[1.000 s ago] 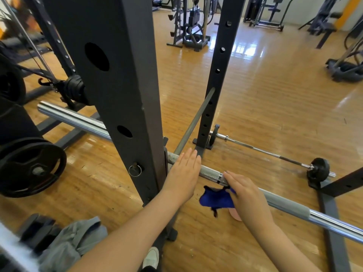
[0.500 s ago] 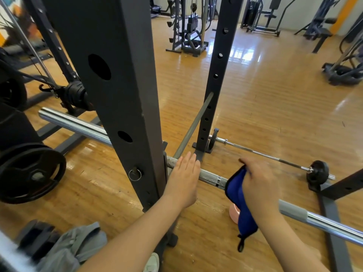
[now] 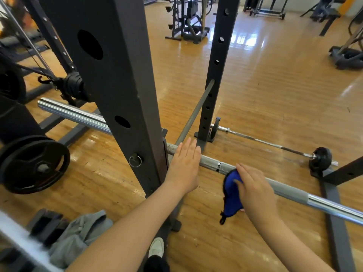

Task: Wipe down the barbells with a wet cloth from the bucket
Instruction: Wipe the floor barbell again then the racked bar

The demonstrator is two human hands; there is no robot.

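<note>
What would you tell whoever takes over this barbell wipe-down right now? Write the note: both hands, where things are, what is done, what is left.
Left hand: open, flat on the long barbell right beside the rack upright, steadying it.
Right hand: holds the blue cloth against the bar's dull grey middle section, cloth hanging down below it.
Long barbell lies low across the rack; a second, thin barbell lies on the floor behind it. The bucket is not in view.
Done: cannot tell how much of the bar has been wiped.
Left: work the cloth along the bar to both chrome sleeves, then wipe the thin barbell.
</note>
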